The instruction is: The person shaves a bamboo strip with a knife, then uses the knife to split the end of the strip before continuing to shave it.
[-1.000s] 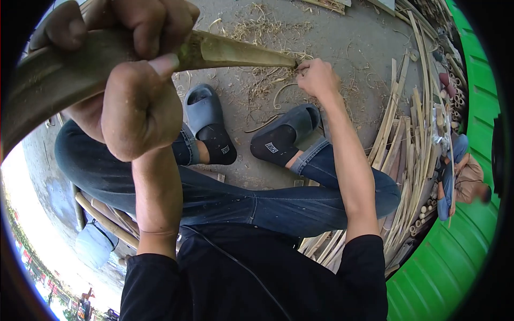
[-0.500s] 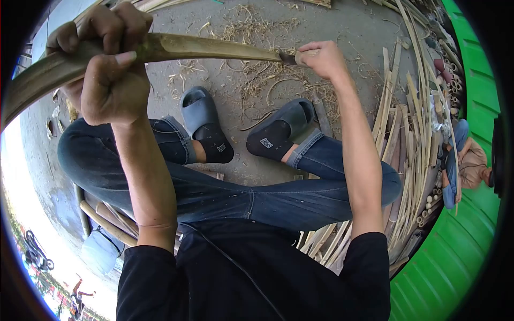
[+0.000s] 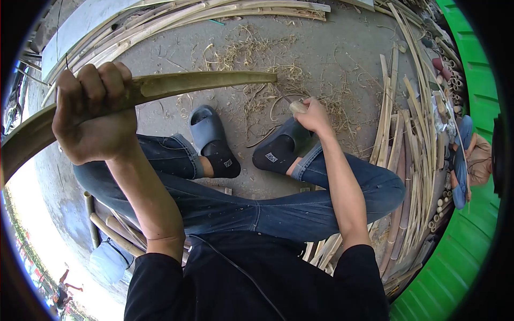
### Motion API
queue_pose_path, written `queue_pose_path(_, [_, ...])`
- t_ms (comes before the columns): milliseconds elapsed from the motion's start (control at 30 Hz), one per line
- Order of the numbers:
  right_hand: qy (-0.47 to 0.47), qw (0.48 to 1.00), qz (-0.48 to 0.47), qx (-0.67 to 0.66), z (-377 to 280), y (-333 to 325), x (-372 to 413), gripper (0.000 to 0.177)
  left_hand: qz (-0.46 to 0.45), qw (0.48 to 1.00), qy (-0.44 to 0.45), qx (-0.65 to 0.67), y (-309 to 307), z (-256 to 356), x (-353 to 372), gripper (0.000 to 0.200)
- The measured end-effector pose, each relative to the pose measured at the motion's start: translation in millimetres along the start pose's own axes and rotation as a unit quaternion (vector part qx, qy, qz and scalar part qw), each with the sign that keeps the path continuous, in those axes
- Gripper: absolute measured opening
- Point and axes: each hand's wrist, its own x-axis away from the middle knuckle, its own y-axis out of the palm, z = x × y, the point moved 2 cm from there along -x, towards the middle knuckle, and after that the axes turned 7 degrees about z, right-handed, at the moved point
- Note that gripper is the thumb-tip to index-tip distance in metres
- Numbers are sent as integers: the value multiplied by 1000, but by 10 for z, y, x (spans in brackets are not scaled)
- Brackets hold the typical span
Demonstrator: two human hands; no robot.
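My left hand (image 3: pixel 95 109) is wrapped around a long split bamboo piece (image 3: pixel 209 79), which curves from the lower left edge of the view to a cut end right of the middle. In my right hand (image 3: pixel 315 116) is a knife (image 3: pixel 297 107), held by its pale handle. Its thin dark blade points up and left, with the tip close below the bamboo's cut end. Both hands are in front of my knees, above my grey slides (image 3: pixel 207 127).
Curly bamboo shavings (image 3: pixel 251 51) litter the concrete floor. Long split strips (image 3: pixel 230 12) lie at the top, more bamboo strips (image 3: pixel 409 176) at the right. Beyond them is a green ribbed panel (image 3: pixel 479 59), with another person (image 3: pixel 478 160) sitting near it. A pale bucket (image 3: pixel 110 261) stands lower left.
The knife has come away from the bamboo's end, and my right hand is lower. My left hand and the bamboo have also come down, with more of the strips at the top in view.
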Motion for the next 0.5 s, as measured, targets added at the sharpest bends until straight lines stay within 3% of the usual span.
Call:
queue_pose_path(67, [-35, 991, 125, -40, -169, 25, 91, 65, 31, 999, 17, -31, -9, 8, -33, 27])
queue_pose_path(133, [-70, 990, 112, -48, -214, 136, 39, 71, 60, 995, 47, -67, -110, 35, -67, 30])
queue_pose_path(200, [-30, 996, -53, 66, -265, 193, -95, 73, 100, 989, 53, -96, -133, 2, -111, 31])
queue_pose_path(267, [-23, 996, -50, 68, -346, 187, -123, 71, 187, 958, 107, -187, -90, -44, -141, 31])
queue_pose_path(333, [-14, 996, -48, 71, -394, 273, -185, 69, 201, 954, 111, -195, -32, -96, -175, 30])
queue_pose_path(367, [-23, 999, 5, 25, -420, 330, -242, 66, 215, 950, 115, -197, -25, -109, -182, 30])
queue_pose_path(400, [-32, 998, 59, -23, -455, 374, -299, 62, 216, 949, 112, -201, -76, -89, -200, 30])
queue_pose_path(467, [-35, 996, 67, -49, -677, 275, -344, 62, 126, 976, 69, -163, -178, -38, -242, 30])
queue_pose_path(500, [-42, 993, 82, -76, -791, 236, -405, 62, 127, 976, 67, -161, -171, -39, -247, 31])
